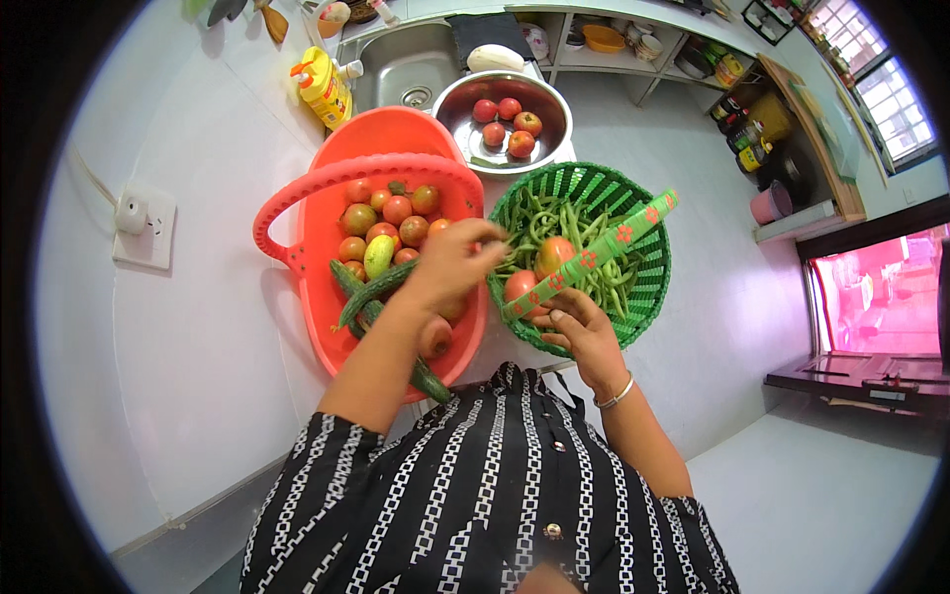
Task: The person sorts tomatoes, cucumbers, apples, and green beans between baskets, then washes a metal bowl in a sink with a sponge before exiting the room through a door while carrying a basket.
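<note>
My left hand (pixel 460 259) reaches over the red basket (pixel 309 327) to the left rim of the green woven basket (pixel 648 287). Motion smears its fingers; whether they hold anything is unclear. Green beans (pixel 618 272) fill the green basket. Two tomatoes lie on them: one tomato (pixel 555 254) behind the flowered green handle (pixel 623 236), another tomato (pixel 521 287) by its lower end. My right hand (pixel 582 332) is at the basket's near side, fingers curled together under the handle's lower end. What they grip, if anything, is hidden. Tomatoes (pixel 397 209) and dark green cucumbers (pixel 381 290) fill the red basket.
A steel bowl (pixel 554 99) with several tomatoes stands behind the baskets. Beyond it are a sink (pixel 401 61), a pale gourd (pixel 495 57) and a yellow bottle (pixel 322 89). A wall socket (pixel 148 226) is on the left; shelves (pixel 658 49) stand at the back.
</note>
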A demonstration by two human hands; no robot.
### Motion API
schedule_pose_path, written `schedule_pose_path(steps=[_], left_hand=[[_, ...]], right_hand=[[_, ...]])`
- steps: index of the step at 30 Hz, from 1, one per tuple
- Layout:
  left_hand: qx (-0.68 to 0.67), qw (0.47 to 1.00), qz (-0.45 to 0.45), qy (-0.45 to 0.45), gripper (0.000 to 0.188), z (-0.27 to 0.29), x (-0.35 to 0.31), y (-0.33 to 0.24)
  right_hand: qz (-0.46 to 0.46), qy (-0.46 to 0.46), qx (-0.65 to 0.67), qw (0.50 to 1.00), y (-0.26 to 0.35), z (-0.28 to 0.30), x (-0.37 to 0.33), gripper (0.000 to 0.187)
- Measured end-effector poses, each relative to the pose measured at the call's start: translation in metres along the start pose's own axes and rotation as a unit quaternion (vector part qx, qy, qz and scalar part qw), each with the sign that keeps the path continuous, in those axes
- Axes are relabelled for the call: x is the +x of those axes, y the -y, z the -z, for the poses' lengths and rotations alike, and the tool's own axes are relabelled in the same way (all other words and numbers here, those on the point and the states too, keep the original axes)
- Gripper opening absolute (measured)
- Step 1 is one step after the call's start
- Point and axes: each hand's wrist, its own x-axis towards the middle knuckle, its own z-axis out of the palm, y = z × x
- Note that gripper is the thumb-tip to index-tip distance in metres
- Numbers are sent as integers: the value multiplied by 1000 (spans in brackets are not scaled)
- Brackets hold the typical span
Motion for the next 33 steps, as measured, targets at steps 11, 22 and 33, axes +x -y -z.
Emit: schedule_pose_path(steps=[11,22,33], left_hand=[[479,818,207,243,68,53,80,108],[375,885,241,137,72,67,59,118],[-157,986,-28,44,63,-7,5,-42]], right_hand=[[-22,-11,-55,998,-8,-12,1,30],[-11,7,-36,999,16,-21,15,36],[37,58,254,965,38,-26,58,47]])
